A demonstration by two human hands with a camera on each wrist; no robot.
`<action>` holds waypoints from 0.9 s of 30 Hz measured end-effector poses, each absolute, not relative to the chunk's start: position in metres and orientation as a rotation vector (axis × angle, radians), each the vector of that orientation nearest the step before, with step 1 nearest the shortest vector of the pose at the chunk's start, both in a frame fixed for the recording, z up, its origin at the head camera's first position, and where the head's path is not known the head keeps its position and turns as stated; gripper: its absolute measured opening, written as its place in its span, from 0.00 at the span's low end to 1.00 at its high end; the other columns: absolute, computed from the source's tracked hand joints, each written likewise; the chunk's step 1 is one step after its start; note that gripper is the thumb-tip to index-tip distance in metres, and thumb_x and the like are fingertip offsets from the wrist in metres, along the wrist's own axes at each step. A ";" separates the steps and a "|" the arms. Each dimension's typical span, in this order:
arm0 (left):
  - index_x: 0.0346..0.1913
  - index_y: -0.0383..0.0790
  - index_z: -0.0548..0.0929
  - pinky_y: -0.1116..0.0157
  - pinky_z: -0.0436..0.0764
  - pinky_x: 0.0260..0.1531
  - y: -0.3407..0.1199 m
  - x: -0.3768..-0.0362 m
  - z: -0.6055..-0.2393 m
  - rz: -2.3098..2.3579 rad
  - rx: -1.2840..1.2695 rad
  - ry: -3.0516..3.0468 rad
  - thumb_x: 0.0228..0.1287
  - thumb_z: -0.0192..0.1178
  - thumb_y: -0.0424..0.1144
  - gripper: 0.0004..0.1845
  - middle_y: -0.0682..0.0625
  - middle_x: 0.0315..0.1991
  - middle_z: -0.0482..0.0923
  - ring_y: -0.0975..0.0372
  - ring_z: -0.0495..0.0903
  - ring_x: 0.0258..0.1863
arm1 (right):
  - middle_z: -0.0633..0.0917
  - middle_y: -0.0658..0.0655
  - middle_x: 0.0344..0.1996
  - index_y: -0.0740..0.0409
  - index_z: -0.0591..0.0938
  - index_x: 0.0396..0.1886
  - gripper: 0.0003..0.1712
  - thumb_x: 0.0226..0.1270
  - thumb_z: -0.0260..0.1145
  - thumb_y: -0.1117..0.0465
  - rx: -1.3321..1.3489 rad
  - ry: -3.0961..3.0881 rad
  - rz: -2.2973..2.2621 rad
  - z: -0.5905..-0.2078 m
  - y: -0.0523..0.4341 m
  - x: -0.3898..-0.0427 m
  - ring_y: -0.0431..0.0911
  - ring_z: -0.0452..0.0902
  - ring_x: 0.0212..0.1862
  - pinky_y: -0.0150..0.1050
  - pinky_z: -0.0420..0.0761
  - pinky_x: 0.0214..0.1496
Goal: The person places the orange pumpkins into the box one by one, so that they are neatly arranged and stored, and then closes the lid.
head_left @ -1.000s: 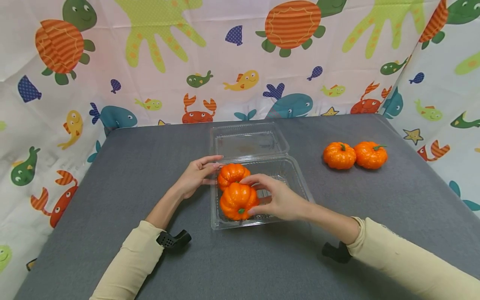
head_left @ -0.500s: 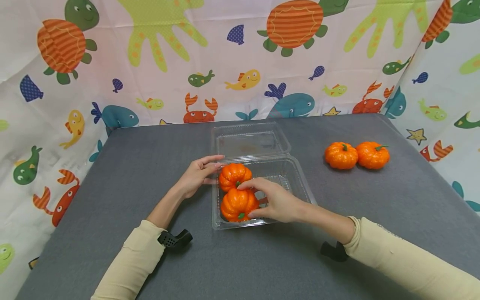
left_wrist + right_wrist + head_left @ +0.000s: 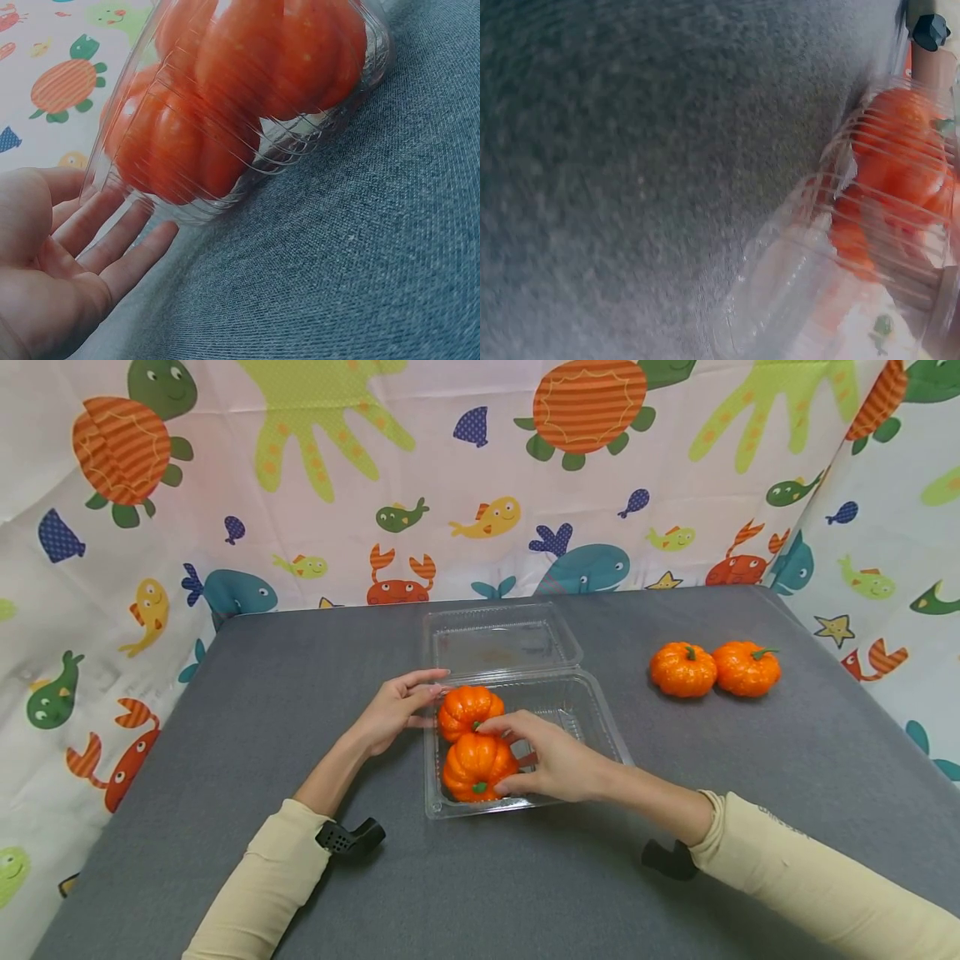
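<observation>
Two orange toy pumpkins sit in the left half of a clear plastic clamshell box (image 3: 592,718), one behind the other. My right hand (image 3: 558,760) reaches over the box and holds the front pumpkin (image 3: 480,766), thumb near its green stem and fingers over its far side. The back pumpkin (image 3: 467,710) lies right against it. At the box's left wall, my left hand (image 3: 386,714) rests with loosely extended fingers; the left wrist view shows its fingertips (image 3: 161,236) at the ribbed clear side. In the right wrist view the pumpkins (image 3: 900,150) appear blurred through the wall.
The box's lid (image 3: 498,639) lies folded back behind it on the grey tabletop (image 3: 337,893). Two more orange pumpkins (image 3: 682,670) (image 3: 746,668) stand side by side at the back right. A sea-animal curtain (image 3: 315,527) hangs along the back and sides.
The front pumpkin has shifted slightly in the right hand, dipping toward the box's front and then settling against the back one. The left hand stays at the wall.
</observation>
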State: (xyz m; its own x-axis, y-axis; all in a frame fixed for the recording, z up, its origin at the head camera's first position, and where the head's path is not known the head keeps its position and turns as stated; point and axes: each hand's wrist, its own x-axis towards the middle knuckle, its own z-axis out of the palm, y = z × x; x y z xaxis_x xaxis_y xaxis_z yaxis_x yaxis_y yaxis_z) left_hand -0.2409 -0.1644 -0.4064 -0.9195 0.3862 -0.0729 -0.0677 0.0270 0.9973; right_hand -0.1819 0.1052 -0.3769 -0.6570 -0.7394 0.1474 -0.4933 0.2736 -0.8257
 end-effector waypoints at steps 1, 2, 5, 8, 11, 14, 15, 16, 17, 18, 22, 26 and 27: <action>0.67 0.32 0.67 0.58 0.82 0.42 -0.164 -0.241 -0.406 1.961 0.325 1.986 0.73 0.51 0.36 0.23 0.37 0.60 0.72 0.59 0.77 0.52 | 0.73 0.56 0.55 0.55 0.72 0.62 0.36 0.53 0.76 0.62 -1.130 2.280 -1.328 -0.376 0.106 -0.182 0.50 0.73 0.52 0.38 0.82 0.44; 0.67 0.32 0.67 0.58 0.82 0.42 -0.164 -0.241 -0.406 1.962 0.325 1.984 0.73 0.51 0.35 0.23 0.37 0.60 0.72 0.59 0.77 0.52 | 0.73 0.55 0.55 0.55 0.72 0.61 0.35 0.53 0.76 0.62 -1.123 2.279 -1.329 -0.376 0.106 -0.183 0.50 0.73 0.52 0.39 0.82 0.45; 0.68 0.32 0.66 0.58 0.82 0.42 -0.164 -0.241 -0.406 1.965 0.325 1.980 0.74 0.50 0.35 0.23 0.36 0.60 0.72 0.59 0.77 0.51 | 0.73 0.54 0.54 0.54 0.73 0.60 0.33 0.54 0.76 0.61 -1.094 2.273 -1.338 -0.373 0.108 -0.185 0.49 0.72 0.53 0.41 0.82 0.45; 0.68 0.32 0.66 0.58 0.82 0.42 -0.164 -0.240 -0.406 1.966 0.324 1.981 0.74 0.50 0.35 0.23 0.36 0.60 0.72 0.59 0.77 0.51 | 0.73 0.54 0.55 0.55 0.74 0.59 0.32 0.55 0.75 0.60 -1.077 2.270 -1.354 -0.371 0.111 -0.186 0.50 0.72 0.53 0.40 0.82 0.44; 0.67 0.32 0.66 0.58 0.82 0.42 -0.164 -0.240 -0.406 1.969 0.323 1.978 0.74 0.50 0.35 0.23 0.36 0.60 0.72 0.59 0.77 0.52 | 0.74 0.57 0.56 0.58 0.73 0.60 0.30 0.58 0.73 0.61 -1.058 2.271 -1.380 -0.368 0.114 -0.188 0.54 0.72 0.54 0.38 0.81 0.45; 0.67 0.32 0.67 0.58 0.82 0.42 -0.164 -0.241 -0.406 1.971 0.325 1.974 0.74 0.50 0.35 0.23 0.37 0.61 0.72 0.59 0.77 0.52 | 0.74 0.59 0.57 0.60 0.73 0.60 0.28 0.61 0.70 0.61 -0.996 2.268 -1.418 -0.363 0.120 -0.192 0.57 0.72 0.55 0.39 0.80 0.48; 0.67 0.32 0.67 0.58 0.82 0.42 -0.164 -0.241 -0.407 1.973 0.324 1.973 0.74 0.50 0.35 0.22 0.37 0.61 0.72 0.59 0.77 0.52 | 0.74 0.61 0.57 0.61 0.72 0.61 0.27 0.63 0.69 0.62 -0.974 2.262 -1.436 -0.361 0.122 -0.194 0.57 0.72 0.56 0.39 0.80 0.48; 0.67 0.33 0.67 0.58 0.82 0.42 -0.164 -0.241 -0.407 1.974 0.324 1.973 0.74 0.50 0.35 0.22 0.37 0.60 0.72 0.59 0.77 0.52 | 0.74 0.62 0.57 0.61 0.72 0.61 0.26 0.64 0.67 0.62 -0.944 2.245 -1.462 -0.358 0.124 -0.196 0.58 0.72 0.56 0.42 0.80 0.49; 0.67 0.33 0.67 0.58 0.82 0.42 -0.164 -0.241 -0.407 1.976 0.324 1.972 0.74 0.50 0.35 0.22 0.37 0.60 0.72 0.59 0.77 0.52 | 0.74 0.63 0.57 0.62 0.72 0.61 0.26 0.66 0.66 0.62 -0.907 2.221 -1.496 -0.355 0.127 -0.198 0.58 0.72 0.56 0.45 0.80 0.49; 0.67 0.33 0.67 0.58 0.82 0.42 -0.164 -0.242 -0.408 1.977 0.324 1.972 0.74 0.50 0.35 0.22 0.37 0.60 0.72 0.59 0.77 0.52 | 0.74 0.64 0.57 0.63 0.71 0.62 0.25 0.68 0.64 0.62 -0.872 2.192 -1.534 -0.352 0.129 -0.200 0.60 0.72 0.56 0.48 0.80 0.49; 0.67 0.32 0.67 0.58 0.82 0.42 -0.165 -0.242 -0.409 1.977 0.329 1.969 0.74 0.50 0.35 0.23 0.37 0.61 0.72 0.59 0.76 0.53 | 0.73 0.67 0.56 0.66 0.68 0.63 0.23 0.73 0.57 0.62 -0.715 2.069 -1.689 -0.343 0.140 -0.207 0.64 0.70 0.56 0.56 0.79 0.47; 0.68 0.31 0.66 0.58 0.82 0.42 -0.165 -0.242 -0.409 1.969 0.329 1.972 0.74 0.50 0.36 0.23 0.37 0.61 0.71 0.59 0.76 0.53 | 0.72 0.69 0.56 0.66 0.67 0.64 0.24 0.76 0.52 0.56 -0.572 1.995 -1.790 -0.339 0.150 -0.214 0.64 0.69 0.56 0.53 0.80 0.47; 0.68 0.31 0.65 0.58 0.82 0.42 -0.165 -0.242 -0.409 1.968 0.328 1.973 0.74 0.49 0.36 0.23 0.37 0.61 0.71 0.59 0.76 0.53 | 0.71 0.70 0.55 0.65 0.66 0.64 0.25 0.76 0.52 0.54 -0.540 1.977 -1.809 -0.339 0.153 -0.216 0.63 0.70 0.56 0.52 0.80 0.48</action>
State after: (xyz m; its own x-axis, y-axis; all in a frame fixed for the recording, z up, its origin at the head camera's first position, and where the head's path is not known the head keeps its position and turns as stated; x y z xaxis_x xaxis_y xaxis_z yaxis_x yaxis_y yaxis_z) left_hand -0.2419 -0.1649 -0.4088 -0.9174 0.3913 -0.0725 -0.0715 0.0171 0.9973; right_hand -0.2161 0.1526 -0.3386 -0.8431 -0.5365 -0.0365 -0.0111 0.0853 -0.9963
